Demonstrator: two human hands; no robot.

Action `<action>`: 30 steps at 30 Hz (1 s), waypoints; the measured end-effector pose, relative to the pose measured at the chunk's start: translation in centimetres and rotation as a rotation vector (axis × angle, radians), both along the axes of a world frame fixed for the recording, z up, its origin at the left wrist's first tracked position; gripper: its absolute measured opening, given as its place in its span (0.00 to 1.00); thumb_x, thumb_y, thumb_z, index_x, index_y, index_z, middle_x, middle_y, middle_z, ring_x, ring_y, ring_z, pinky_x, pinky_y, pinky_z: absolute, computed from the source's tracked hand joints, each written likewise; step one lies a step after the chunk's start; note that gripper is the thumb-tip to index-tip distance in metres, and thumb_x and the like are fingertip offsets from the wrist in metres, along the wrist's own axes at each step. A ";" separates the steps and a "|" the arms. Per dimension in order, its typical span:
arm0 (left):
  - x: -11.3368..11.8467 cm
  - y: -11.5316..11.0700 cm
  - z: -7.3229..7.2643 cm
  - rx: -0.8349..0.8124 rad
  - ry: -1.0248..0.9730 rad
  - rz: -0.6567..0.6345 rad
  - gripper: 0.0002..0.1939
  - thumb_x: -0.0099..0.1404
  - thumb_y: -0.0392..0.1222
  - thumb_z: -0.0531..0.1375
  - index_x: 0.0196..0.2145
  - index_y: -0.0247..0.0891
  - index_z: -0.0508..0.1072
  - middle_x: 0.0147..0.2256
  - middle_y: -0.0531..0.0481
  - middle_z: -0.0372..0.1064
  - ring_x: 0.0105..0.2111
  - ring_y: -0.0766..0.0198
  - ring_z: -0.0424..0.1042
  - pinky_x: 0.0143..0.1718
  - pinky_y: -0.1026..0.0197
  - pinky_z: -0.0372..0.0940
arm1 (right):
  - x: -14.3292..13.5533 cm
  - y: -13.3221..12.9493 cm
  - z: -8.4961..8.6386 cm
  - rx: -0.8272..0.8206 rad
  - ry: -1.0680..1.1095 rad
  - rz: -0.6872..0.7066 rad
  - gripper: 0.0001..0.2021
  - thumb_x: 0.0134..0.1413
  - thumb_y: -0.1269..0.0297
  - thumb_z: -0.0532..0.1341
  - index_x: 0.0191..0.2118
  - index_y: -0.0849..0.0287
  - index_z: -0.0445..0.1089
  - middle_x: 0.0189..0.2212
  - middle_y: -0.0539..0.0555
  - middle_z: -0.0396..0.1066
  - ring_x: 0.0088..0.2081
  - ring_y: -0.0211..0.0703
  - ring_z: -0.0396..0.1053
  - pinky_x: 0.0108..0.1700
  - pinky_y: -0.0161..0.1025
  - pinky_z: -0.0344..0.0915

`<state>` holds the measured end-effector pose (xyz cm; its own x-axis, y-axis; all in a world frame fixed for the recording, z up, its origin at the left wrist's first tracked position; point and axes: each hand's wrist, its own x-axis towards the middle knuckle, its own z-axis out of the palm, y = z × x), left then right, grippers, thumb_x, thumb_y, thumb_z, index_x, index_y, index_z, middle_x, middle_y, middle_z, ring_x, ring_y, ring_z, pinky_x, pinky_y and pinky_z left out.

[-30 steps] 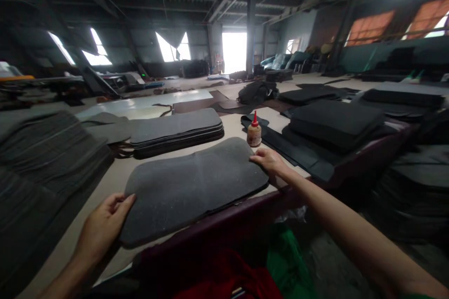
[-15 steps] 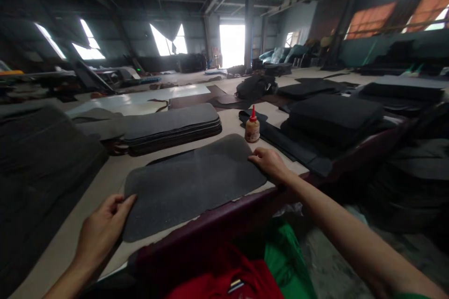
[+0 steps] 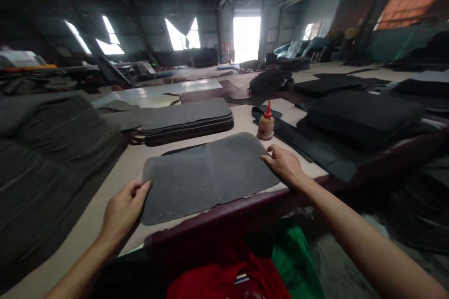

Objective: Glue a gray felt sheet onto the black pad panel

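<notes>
A dark grey sheet with rounded corners (image 3: 210, 175) lies near the table's front edge, a darker piece showing slightly behind its far edge. My left hand (image 3: 126, 205) pinches the sheet's left edge between thumb and fingers. At the opposite edge, my right hand (image 3: 283, 164) grips the sheet the same way. Just beyond the right hand stands a bottle with a red pointed cap (image 3: 266, 126). Behind the sheet is a stack of similar grey pieces (image 3: 187, 121).
Dark material (image 3: 52, 159) is heaped at the left. A thick black stack (image 3: 347, 114) and long black strips (image 3: 298, 142) lie at the right. A dark bundle (image 3: 268, 81) sits farther back on the pale table (image 3: 105, 210).
The view has turned slightly left, so everything appears shifted right. Both hands keep their hold on the sheet, which looks nearly unmoved on the table.
</notes>
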<state>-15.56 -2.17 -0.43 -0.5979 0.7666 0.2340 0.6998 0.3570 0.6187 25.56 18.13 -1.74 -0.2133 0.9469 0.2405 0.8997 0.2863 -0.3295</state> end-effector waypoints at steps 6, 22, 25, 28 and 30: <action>0.3 -0.1 1.6 0.196 0.006 -0.092 0.20 0.66 0.58 0.55 0.37 0.38 0.75 0.32 0.51 0.73 0.34 0.59 0.71 0.36 0.63 0.63 | 0.4 0.4 -0.8 0.008 -0.097 -0.027 0.23 0.65 0.44 0.57 0.54 0.56 0.67 0.40 0.57 0.76 0.40 0.56 0.73 0.34 0.43 0.57; -1.3 0.7 -1.0 0.174 0.005 -0.097 0.13 0.65 0.50 0.60 0.31 0.38 0.78 0.29 0.51 0.74 0.31 0.61 0.71 0.33 0.62 0.60 | 0.7 0.7 -0.1 -0.219 -0.067 -0.053 0.24 0.54 0.36 0.53 0.45 0.47 0.68 0.43 0.63 0.75 0.40 0.59 0.71 0.40 0.51 0.62; -1.2 0.6 -1.3 0.134 0.027 -0.083 0.13 0.65 0.50 0.60 0.30 0.38 0.78 0.28 0.51 0.73 0.30 0.61 0.70 0.32 0.62 0.58 | 1.3 1.6 -1.4 -0.183 -0.033 -0.052 0.25 0.53 0.33 0.54 0.44 0.46 0.69 0.41 0.65 0.75 0.38 0.61 0.71 0.40 0.53 0.61; -1.2 0.7 -1.3 0.104 0.046 -0.069 0.13 0.65 0.50 0.60 0.30 0.39 0.78 0.27 0.51 0.73 0.29 0.61 0.69 0.31 0.61 0.56 | 1.8 2.4 -2.5 -0.137 -0.019 -0.027 0.25 0.53 0.33 0.54 0.42 0.46 0.70 0.40 0.65 0.75 0.36 0.62 0.71 0.38 0.54 0.61; -1.2 0.8 -1.3 0.084 0.057 -0.063 0.12 0.65 0.49 0.61 0.30 0.39 0.78 0.27 0.51 0.73 0.29 0.61 0.70 0.30 0.61 0.56 | 2.1 2.7 -2.9 -0.119 -0.022 -0.009 0.25 0.53 0.33 0.55 0.42 0.47 0.71 0.39 0.65 0.75 0.35 0.61 0.71 0.38 0.54 0.61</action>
<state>-16.72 -1.41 -1.76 -0.5333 0.7782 0.3318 0.7543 0.2598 0.6029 27.64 20.84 -4.63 -0.2087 0.9705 0.1211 0.9095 0.2381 -0.3408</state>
